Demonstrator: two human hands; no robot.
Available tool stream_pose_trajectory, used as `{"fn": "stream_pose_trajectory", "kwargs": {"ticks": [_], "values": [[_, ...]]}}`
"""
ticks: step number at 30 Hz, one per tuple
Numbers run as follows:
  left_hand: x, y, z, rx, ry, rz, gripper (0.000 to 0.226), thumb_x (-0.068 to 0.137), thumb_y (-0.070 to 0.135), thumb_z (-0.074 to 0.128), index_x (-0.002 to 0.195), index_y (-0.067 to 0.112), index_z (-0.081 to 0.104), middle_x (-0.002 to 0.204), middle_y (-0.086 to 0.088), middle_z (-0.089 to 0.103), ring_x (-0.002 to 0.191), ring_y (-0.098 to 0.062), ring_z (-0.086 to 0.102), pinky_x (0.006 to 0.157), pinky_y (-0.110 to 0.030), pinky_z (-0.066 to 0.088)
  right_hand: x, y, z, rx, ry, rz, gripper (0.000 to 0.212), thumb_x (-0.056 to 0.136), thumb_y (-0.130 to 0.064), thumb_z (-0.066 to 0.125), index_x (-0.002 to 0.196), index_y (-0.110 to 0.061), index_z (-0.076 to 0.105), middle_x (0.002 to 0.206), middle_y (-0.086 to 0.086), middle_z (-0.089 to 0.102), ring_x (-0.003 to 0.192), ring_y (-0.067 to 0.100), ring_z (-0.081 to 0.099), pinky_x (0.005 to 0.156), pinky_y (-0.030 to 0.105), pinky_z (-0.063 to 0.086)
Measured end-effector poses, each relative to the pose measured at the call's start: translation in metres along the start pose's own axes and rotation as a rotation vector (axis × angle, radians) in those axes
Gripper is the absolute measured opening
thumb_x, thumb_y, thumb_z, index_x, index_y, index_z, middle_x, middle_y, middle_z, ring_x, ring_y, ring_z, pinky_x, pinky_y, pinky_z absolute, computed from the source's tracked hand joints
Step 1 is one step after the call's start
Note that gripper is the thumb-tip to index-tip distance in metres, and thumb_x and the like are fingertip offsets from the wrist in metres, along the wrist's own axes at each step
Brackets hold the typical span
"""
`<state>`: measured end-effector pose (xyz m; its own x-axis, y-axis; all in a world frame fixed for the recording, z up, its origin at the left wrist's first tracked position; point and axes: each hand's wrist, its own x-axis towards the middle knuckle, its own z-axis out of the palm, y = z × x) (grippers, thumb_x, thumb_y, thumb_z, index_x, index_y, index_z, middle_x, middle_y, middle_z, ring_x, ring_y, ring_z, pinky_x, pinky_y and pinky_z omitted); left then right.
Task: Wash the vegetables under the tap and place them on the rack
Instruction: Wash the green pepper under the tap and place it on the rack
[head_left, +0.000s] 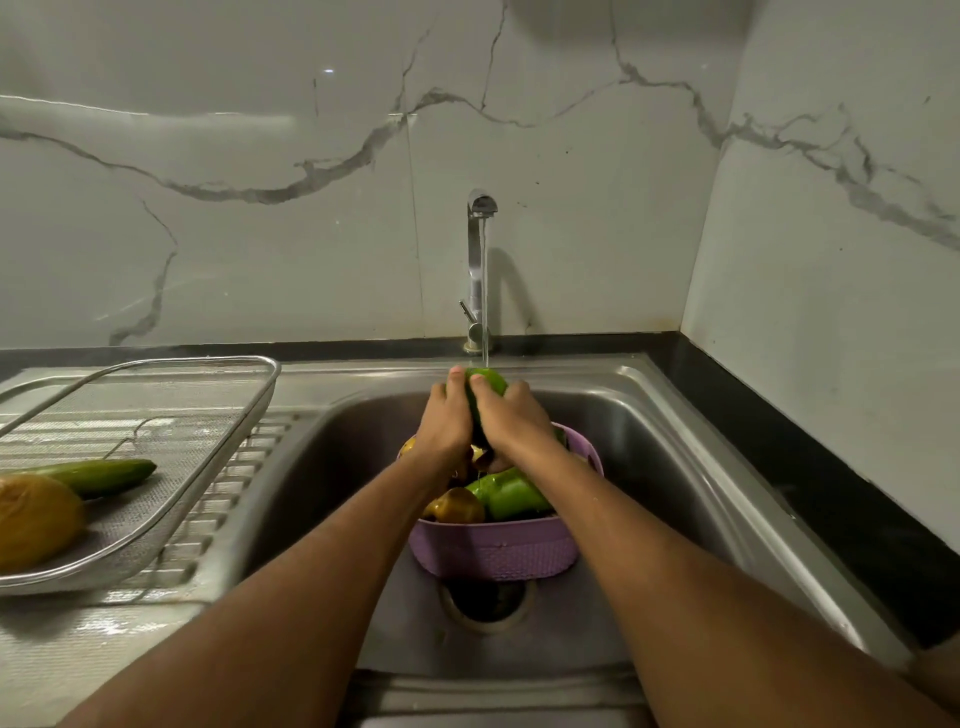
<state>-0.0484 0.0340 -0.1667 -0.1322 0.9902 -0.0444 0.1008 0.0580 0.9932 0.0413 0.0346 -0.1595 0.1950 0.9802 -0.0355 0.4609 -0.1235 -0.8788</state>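
Water runs from the steel tap (480, 260) onto a green vegetable (491, 382). My left hand (444, 423) and my right hand (511, 421) both grip it from either side, above the sink. Below my hands a purple basket (493, 551) stands in the steel sink (322, 467). The basket holds a green pepper (511, 496) and a yellowish-brown vegetable (457, 506); others are hidden by my wrists. On the left drainboard a wire-mesh rack (208, 415) carries a cucumber (98, 475) and a yellow vegetable (36, 519).
The sink drain (488, 603) lies just in front of the basket. A black counter strip (810, 467) runs along the right beside a marble wall. The ribbed drainboard (228, 499) lies under the rack.
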Motion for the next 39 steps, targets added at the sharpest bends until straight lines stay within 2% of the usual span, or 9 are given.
{"fn": "stream_pose_trajectory", "kwargs": {"ticks": [3,7,13,21,24,27,30,33,39], "values": [[0.003,-0.003,-0.002,0.008,-0.049,-0.039,0.063,0.108,0.058,0.023,0.137,0.009,0.049,0.124,-0.020,0.063,0.102,-0.027,0.065,0.072,-0.037,0.056,-0.006,0.002,0.003,-0.085,0.008,-0.019,0.061,0.099,-0.065,0.037,0.139,-0.020,0.042,0.112,0.007,0.063,0.088,0.029,0.070,0.068,0.044,0.064],[-0.003,-0.001,-0.001,0.125,-0.021,0.117,0.066,0.102,0.067,0.026,0.142,0.019,0.049,0.123,-0.008,0.064,0.111,-0.025,0.064,0.101,-0.052,0.053,-0.004,-0.001,0.003,-0.074,0.184,0.008,0.063,0.095,-0.074,0.034,0.126,-0.024,0.058,0.101,0.001,0.067,0.088,0.026,0.069,0.084,0.046,0.060],[-0.011,-0.006,-0.007,0.332,-0.047,0.209,0.073,0.089,0.087,0.020,0.130,0.032,0.043,0.114,-0.006,0.068,0.099,-0.025,0.068,0.093,-0.049,0.057,-0.001,-0.004,0.007,0.380,-0.011,0.262,0.065,0.095,-0.073,0.044,0.120,-0.016,0.062,0.100,0.009,0.071,0.091,0.029,0.069,0.086,0.050,0.061],[0.006,-0.009,-0.006,0.199,0.039,0.005,0.095,0.072,0.088,0.019,0.134,0.025,0.055,0.122,-0.010,0.065,0.108,-0.032,0.064,0.096,-0.053,0.053,-0.003,0.001,0.009,0.220,-0.152,0.023,0.046,0.105,-0.053,0.032,0.146,-0.035,0.034,0.125,0.008,0.059,0.104,0.032,0.064,0.088,0.056,0.060],[-0.002,-0.006,-0.003,0.167,0.019,-0.009,0.086,0.082,0.080,0.025,0.136,0.020,0.054,0.123,-0.014,0.066,0.109,-0.035,0.065,0.090,-0.047,0.055,-0.002,0.001,0.008,0.140,-0.055,0.039,0.041,0.103,-0.058,0.033,0.135,-0.035,0.045,0.113,0.007,0.065,0.094,0.030,0.068,0.081,0.052,0.062],[-0.010,-0.004,-0.001,0.363,0.066,0.188,0.065,0.098,0.073,0.027,0.129,0.024,0.056,0.115,-0.003,0.067,0.106,-0.025,0.064,0.095,-0.048,0.051,0.001,0.001,0.010,0.335,0.019,0.143,0.041,0.103,-0.059,0.037,0.129,-0.031,0.052,0.109,0.006,0.067,0.094,0.029,0.068,0.086,0.052,0.060],[-0.014,-0.006,-0.001,0.542,0.115,0.337,0.051,0.100,0.070,0.026,0.111,0.028,0.053,0.095,0.002,0.067,0.090,-0.020,0.065,0.084,-0.045,0.052,-0.001,-0.004,0.006,0.596,-0.005,0.273,0.040,0.103,-0.056,0.045,0.124,-0.025,0.057,0.110,0.011,0.068,0.097,0.032,0.068,0.088,0.054,0.060],[-0.009,-0.007,-0.002,0.599,0.157,0.370,0.052,0.098,0.072,0.022,0.113,0.031,0.051,0.094,0.002,0.068,0.087,-0.020,0.065,0.086,-0.047,0.053,0.000,-0.004,0.005,0.572,-0.061,0.243,0.042,0.104,-0.055,0.042,0.129,-0.024,0.056,0.114,0.013,0.067,0.101,0.033,0.068,0.089,0.055,0.060],[0.009,-0.009,-0.011,0.199,0.011,-0.042,0.081,0.082,0.074,0.024,0.127,0.018,0.061,0.114,-0.014,0.069,0.101,-0.028,0.067,0.098,-0.053,0.054,-0.008,-0.003,0.007,0.213,-0.198,0.101,0.055,0.107,-0.053,0.032,0.155,-0.026,0.024,0.121,0.011,0.056,0.097,0.032,0.067,0.080,0.051,0.063]]}}
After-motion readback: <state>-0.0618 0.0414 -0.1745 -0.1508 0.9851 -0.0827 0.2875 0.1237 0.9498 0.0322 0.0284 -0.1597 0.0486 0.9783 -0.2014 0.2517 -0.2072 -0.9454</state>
